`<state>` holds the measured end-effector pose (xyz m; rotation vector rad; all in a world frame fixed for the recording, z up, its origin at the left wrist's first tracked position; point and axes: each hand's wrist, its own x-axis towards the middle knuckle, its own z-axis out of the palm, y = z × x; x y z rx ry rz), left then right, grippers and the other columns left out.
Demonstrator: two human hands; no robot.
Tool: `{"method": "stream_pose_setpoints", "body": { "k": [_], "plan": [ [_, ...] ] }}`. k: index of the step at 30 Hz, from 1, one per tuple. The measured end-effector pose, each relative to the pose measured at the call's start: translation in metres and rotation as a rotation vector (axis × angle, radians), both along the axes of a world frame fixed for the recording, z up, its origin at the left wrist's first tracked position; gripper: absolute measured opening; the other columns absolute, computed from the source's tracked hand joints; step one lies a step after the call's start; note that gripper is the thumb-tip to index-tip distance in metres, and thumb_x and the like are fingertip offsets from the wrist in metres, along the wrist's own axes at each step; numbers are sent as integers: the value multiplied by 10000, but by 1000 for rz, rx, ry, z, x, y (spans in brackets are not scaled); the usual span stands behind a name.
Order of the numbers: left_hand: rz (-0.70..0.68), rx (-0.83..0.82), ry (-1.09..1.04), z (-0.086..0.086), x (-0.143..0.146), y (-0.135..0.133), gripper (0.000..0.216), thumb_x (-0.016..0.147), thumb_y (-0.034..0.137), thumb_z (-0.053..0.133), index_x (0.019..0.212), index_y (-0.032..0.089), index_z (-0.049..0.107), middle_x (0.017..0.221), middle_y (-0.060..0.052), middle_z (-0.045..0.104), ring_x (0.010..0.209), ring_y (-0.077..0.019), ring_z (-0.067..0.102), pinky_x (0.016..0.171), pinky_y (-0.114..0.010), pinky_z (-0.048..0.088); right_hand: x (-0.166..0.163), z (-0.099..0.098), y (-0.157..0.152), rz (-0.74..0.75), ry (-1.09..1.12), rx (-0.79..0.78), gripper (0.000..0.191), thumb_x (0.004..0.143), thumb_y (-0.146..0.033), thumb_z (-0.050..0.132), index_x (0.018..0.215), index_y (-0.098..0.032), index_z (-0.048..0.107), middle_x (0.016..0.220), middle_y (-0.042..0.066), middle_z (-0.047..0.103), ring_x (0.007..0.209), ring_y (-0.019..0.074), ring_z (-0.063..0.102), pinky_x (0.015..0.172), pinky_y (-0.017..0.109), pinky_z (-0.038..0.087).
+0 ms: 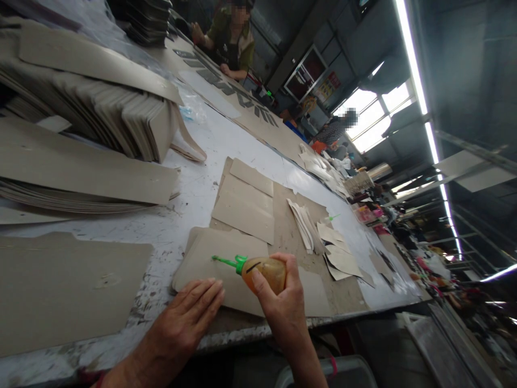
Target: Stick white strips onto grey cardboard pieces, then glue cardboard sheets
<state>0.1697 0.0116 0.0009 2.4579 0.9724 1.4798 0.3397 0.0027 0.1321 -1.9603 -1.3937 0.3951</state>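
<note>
My right hand [283, 302] is wrapped round an amber glue bottle [264, 271] with a green nozzle that points left over a stack of tan cardboard pieces [210, 253]. My left hand [191, 312] lies flat, fingers stretched, pressing the near edge of that stack. Beyond it, more tan pieces [246, 202] lie overlapped on a brown sheet on the white worktable [194, 188].
Tall stacks of cardboard [92, 102] fill the left side, with a large flat sheet [60, 285] at the near left. Small cut pieces [323, 237] lie to the right. Another person [232, 37] works at the far end; someone else [337, 126] sits further back.
</note>
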Motion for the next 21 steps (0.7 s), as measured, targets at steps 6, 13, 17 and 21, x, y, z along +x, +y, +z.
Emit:
{"method": "stream_pose_setpoints", "body": {
  "k": [6,13,17,21],
  "plan": [
    [-1,10,29,-5,0,-2,359,1016,165,341,1219,157,637,1236,-34,701,1234,-147,565,1190,-299,292,-6,1,1,44,30,14,342,787,-424,707,1032,-229,570,904,27,635,775,201,629,686,304,520],
    [39,19,41,-1,-5,-3,372,1020,165,315,1199,169,641,1200,-53,713,1170,-167,590,1128,-314,336,3,14,-26,-107,395,2,455,769,-500,736,1070,-227,531,816,4,634,621,160,577,489,241,460],
    [50,-40,53,6,-10,-6,368,1022,191,313,1195,190,637,1161,-56,728,1095,-191,613,1069,-324,360,35,13,-57,-264,675,92,544,718,-528,789,1071,-223,510,828,5,648,560,131,544,396,196,393],
    [18,-109,62,1,-10,-8,393,1014,216,327,1335,247,551,1206,-58,712,1104,-238,608,1048,-370,363,69,5,-84,-404,652,124,594,676,-526,829,1069,-218,509,800,-5,640,554,139,558,393,210,418]
  ]
}}
